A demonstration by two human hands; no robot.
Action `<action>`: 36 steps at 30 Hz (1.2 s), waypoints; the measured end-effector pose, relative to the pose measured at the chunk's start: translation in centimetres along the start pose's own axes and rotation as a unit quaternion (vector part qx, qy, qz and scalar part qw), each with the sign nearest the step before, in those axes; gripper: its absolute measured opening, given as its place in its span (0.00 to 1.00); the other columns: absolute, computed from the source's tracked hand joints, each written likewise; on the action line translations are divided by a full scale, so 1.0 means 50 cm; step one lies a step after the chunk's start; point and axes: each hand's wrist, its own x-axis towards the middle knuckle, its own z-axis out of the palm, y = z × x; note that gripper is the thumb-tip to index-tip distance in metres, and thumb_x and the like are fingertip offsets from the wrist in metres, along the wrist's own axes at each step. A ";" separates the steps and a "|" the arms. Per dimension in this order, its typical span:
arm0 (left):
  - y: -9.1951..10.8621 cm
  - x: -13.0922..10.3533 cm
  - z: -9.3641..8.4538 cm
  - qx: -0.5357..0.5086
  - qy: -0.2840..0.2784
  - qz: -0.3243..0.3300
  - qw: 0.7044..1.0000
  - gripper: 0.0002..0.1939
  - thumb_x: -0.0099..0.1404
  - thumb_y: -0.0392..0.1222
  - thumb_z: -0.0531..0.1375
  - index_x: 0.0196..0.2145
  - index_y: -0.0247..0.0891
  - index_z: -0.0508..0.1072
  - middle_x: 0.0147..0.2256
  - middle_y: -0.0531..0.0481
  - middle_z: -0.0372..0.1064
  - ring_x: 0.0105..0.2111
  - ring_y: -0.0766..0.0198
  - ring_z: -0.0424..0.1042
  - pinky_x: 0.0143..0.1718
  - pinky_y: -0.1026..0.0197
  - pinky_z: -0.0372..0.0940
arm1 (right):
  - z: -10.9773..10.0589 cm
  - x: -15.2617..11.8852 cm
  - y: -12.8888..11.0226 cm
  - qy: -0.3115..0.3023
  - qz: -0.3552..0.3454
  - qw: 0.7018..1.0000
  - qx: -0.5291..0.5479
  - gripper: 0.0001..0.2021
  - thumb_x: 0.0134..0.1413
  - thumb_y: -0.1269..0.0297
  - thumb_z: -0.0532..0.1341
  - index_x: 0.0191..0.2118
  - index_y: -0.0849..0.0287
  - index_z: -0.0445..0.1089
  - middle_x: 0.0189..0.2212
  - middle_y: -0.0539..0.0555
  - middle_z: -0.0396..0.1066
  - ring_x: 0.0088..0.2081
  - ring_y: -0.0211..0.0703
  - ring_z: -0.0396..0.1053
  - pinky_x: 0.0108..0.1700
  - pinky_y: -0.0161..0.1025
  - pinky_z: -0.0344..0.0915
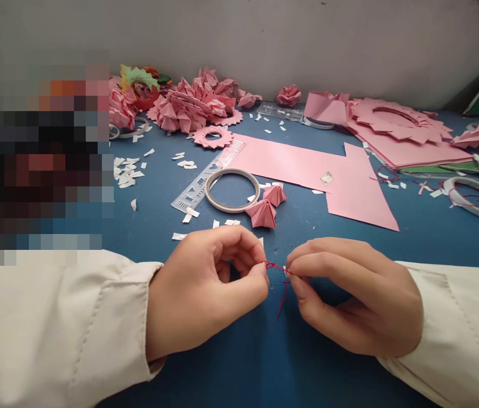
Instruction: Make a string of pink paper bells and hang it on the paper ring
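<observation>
A thin red thread runs between my two hands, with a small loop or knot near the left fingertips. My left hand is closed, thumb and forefinger pinching one part of it. The fingers of my right hand pinch the thread a short way to the right, and a loose end hangs below them. Just beyond my hands lie two small folded pink paper pieces, beside a roll of tape that rests partly on a clear stencil ruler.
Pink paper lies behind the tape roll. Folded pink paper flowers are heaped at the back left. A pink paper ring sits at the back right, with another tape roll nearer. White scraps dot the blue table.
</observation>
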 end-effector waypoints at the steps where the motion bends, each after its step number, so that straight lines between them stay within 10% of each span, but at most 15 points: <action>1: 0.000 0.000 0.000 -0.003 0.002 0.000 1.000 0.01 0.54 0.35 0.58 0.25 0.36 0.67 0.23 0.55 0.68 0.21 0.71 0.66 0.22 0.70 0.62 | 0.000 0.000 -0.001 0.001 -0.001 1.000 0.000 0.07 0.50 0.76 0.56 0.32 0.56 0.61 0.23 0.50 0.70 0.26 0.38 0.70 0.27 0.34 0.66; 19: 0.001 0.005 -0.003 -0.009 0.025 0.014 1.000 0.03 0.57 0.37 0.59 0.29 0.35 0.71 0.27 0.51 0.74 0.26 0.66 0.73 0.24 0.70 0.65 | 0.005 -0.003 0.005 -0.026 0.004 0.997 0.071 0.07 0.48 0.78 0.55 0.30 0.59 0.63 0.22 0.50 0.67 0.24 0.36 0.65 0.26 0.35 0.62; 26: 0.004 -0.004 -0.003 0.089 0.060 0.107 0.988 0.03 0.57 0.34 0.59 0.29 0.38 0.74 0.27 0.57 0.74 0.27 0.70 0.72 0.27 0.73 0.65 | -0.002 0.008 0.014 -0.056 0.158 0.973 0.162 0.07 0.57 0.73 0.54 0.37 0.58 0.68 0.25 0.49 0.70 0.23 0.32 0.65 0.24 0.30 0.63; 36: 0.006 -0.004 -0.003 0.078 0.031 0.095 0.992 0.03 0.57 0.33 0.60 0.29 0.38 0.73 0.23 0.59 0.70 0.22 0.75 0.67 0.23 0.75 0.62 | 0.006 0.012 0.012 -0.025 0.061 0.989 0.132 0.07 0.52 0.79 0.58 0.35 0.63 0.69 0.27 0.52 0.71 0.26 0.30 0.66 0.27 0.27 0.65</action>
